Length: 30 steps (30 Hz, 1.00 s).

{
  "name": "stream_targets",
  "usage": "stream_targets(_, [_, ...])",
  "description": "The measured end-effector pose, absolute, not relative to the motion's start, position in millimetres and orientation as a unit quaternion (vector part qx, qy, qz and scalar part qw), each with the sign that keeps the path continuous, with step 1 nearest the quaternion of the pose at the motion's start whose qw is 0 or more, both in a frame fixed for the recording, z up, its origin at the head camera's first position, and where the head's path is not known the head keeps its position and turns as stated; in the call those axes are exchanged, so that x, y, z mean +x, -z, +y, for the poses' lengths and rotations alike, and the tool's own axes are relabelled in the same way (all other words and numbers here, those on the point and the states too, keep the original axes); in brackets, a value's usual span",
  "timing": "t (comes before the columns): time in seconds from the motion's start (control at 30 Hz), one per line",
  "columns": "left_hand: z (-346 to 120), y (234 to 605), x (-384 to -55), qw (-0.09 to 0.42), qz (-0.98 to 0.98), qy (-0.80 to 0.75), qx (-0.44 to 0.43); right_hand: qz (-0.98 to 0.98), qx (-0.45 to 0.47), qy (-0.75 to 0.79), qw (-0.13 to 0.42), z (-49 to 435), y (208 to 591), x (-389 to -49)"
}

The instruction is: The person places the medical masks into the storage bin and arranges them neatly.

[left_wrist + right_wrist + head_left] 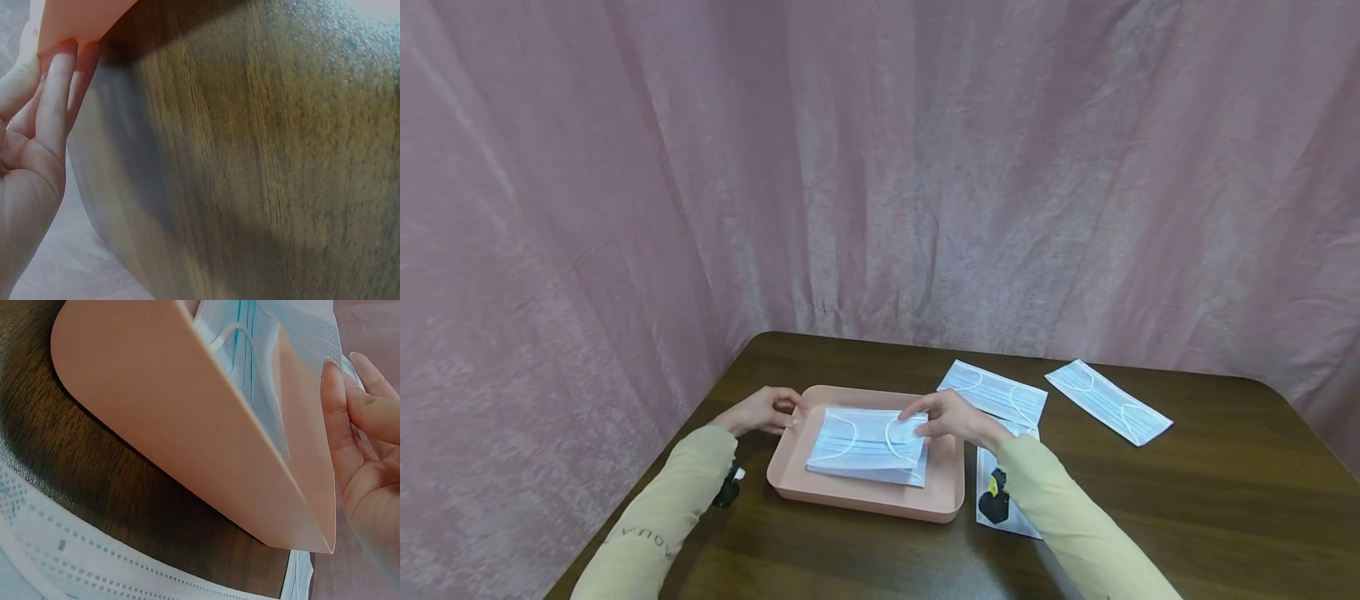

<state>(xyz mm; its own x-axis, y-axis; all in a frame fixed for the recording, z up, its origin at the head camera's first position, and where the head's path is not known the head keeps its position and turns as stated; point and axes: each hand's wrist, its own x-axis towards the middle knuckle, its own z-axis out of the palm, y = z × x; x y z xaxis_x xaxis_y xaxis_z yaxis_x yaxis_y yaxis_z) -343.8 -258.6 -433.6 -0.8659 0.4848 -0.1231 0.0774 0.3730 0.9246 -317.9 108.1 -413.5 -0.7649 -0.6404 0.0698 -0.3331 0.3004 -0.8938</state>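
A pink tray (865, 502) stands on the dark wooden table and contains a small stack of light-blue face masks (868, 477). Over that stack, my right hand (953, 417) pinches the right edge of the top face mask (868, 427), whose white ear loops show. In the right wrist view this mask (309, 334) hangs from the thumb and fingers above the tray's wall. My left hand (760, 411) grips the tray's left rim, fingers on the outer side, as the left wrist view also shows. The lower masks are mostly hidden.
Right of the tray, one face mask (992, 390) lies behind another mask (987, 479), which my right forearm partly covers. A further mask (1108, 402) lies toward the back right of the table (1210, 492). A pink curtain (880, 167) hangs behind.
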Motion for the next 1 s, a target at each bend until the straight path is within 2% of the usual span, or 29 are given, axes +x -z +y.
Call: stream_targets(1.0, [-254.6, 426.5, -339.4, 0.192, 0.815, -0.525, 0.153, 0.8, -0.317, 0.488, 0.147, 108.8, 416.4, -316.3])
